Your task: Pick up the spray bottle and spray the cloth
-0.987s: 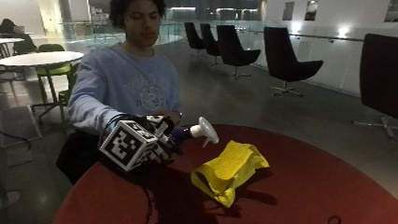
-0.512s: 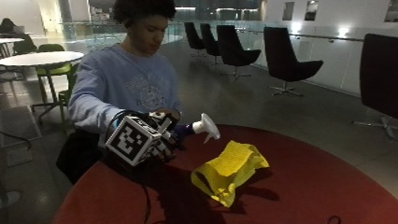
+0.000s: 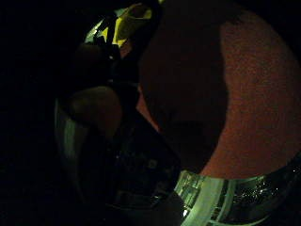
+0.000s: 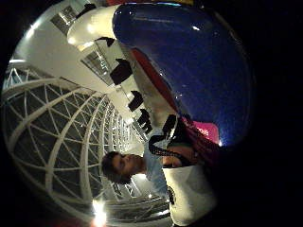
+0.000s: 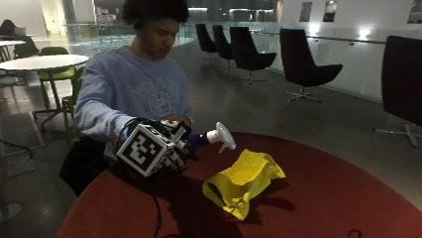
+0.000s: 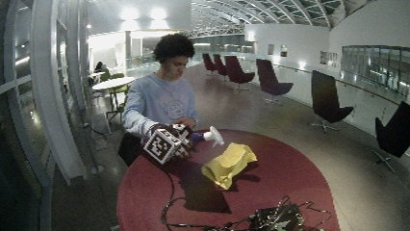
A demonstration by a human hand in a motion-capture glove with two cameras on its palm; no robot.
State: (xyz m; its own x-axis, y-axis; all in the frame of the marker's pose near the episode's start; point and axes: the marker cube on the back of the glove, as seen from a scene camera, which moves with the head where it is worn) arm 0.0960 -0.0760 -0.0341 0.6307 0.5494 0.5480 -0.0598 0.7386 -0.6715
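Above the red table (image 5: pixel 342 198), the right hand (image 5: pixel 173 157) is wrapped around the blue bottle (image 5: pixel 196 141), holding it off the surface. Its white nozzle (image 5: pixel 221 137) points away from the hand at the crumpled yellow cloth (image 5: pixel 242 181), which lies just beyond and below it.

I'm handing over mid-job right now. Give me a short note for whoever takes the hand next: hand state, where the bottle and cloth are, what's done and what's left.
Right hand, black-gloved: grips the blue plastic spray bottle with a white trigger head, lifted above the round red table; the nozzle points toward the cloth.
Crumpled yellow cloth: lies on the table just beyond the nozzle, not touching the bottle.
Done: bottle picked up and aimed.
Left: squeeze the trigger to spray the cloth. No mist is visible, so I cannot tell whether any spraying has happened.
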